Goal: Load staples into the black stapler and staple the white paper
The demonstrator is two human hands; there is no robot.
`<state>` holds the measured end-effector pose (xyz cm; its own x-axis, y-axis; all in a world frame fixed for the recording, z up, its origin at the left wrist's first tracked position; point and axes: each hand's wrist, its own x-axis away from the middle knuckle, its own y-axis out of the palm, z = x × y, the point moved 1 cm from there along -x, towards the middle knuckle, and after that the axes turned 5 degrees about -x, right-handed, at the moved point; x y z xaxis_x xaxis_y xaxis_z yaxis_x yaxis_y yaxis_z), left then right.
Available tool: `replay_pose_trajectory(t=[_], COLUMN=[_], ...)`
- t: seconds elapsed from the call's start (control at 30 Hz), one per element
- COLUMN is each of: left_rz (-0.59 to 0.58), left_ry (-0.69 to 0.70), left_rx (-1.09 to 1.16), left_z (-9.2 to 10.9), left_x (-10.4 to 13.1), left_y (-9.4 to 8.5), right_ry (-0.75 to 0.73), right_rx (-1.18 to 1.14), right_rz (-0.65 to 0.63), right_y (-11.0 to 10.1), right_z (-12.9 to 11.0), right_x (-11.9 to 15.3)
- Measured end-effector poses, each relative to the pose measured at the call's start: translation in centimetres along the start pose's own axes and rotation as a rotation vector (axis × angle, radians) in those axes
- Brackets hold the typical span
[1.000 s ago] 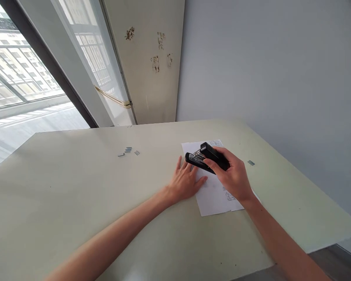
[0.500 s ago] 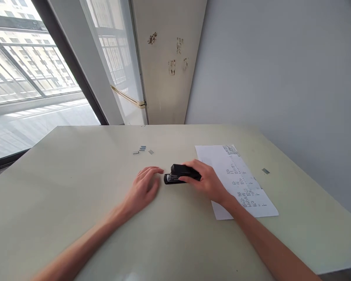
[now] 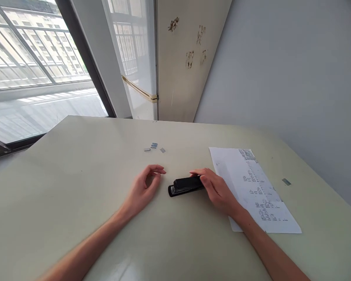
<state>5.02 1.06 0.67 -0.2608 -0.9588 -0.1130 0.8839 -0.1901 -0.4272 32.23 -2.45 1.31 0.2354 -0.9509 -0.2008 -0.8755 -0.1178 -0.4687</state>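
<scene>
A black stapler (image 3: 187,185) lies on the pale table between my hands, its front end pointing left. My right hand (image 3: 218,190) rests at the stapler's rear end, fingers spread loosely over and beside it, not wrapped round it. Left of the stapler, my left hand (image 3: 144,188) stands on its side on the table, fingers curved and apart from the thumb, holding nothing. Printed white sheets (image 3: 234,175) lie to the right, partly under my right wrist. Beyond my left hand are several small staple strips (image 3: 154,145).
Another staple strip (image 3: 286,182) lies right of the paper on the table (image 3: 105,156). A fridge (image 3: 181,86) stands behind the table's far edge, a grey wall (image 3: 280,78) is at the right, and a window (image 3: 32,58) is at the left.
My right hand has loosened its grip on the stapler, whose top now sits lower. My left hand's fingers are more curled. The whole view has shifted a little.
</scene>
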Motion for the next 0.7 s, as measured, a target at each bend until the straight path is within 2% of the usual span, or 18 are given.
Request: replay_pose_trajectory(t=[0.13,0.33,0.53,0.63,0.7], left_rz=[0.032,0.118,0.311,0.431,0.466], left_ry=[-0.040,-0.091,-0.108,-0.187,-0.235], left_rx=[0.044,0.072,-0.150,-0.066,-0.009], left_z=[0.2,0.6,0.6,-0.1,-0.6], left_x=[0.0,-0.1,-1.1,-1.7,-1.9], left_y=[-0.1,-0.3,-3.4,-5.0,-5.4], right_ry=[0.124,0.121,0.115,0.113,0.128], right_rx=[-0.061,-0.049,-0.044,-0.024,0.006], right_rz=[0.172,0.187,0.259,0.266,0.272], right_y=[0.1,0.6,0.7,0.9,1.1], right_z=[1.1,1.6,1.2,1.2,1.2], right_x=[0.4,0.5,0.6,0.7,0.8])
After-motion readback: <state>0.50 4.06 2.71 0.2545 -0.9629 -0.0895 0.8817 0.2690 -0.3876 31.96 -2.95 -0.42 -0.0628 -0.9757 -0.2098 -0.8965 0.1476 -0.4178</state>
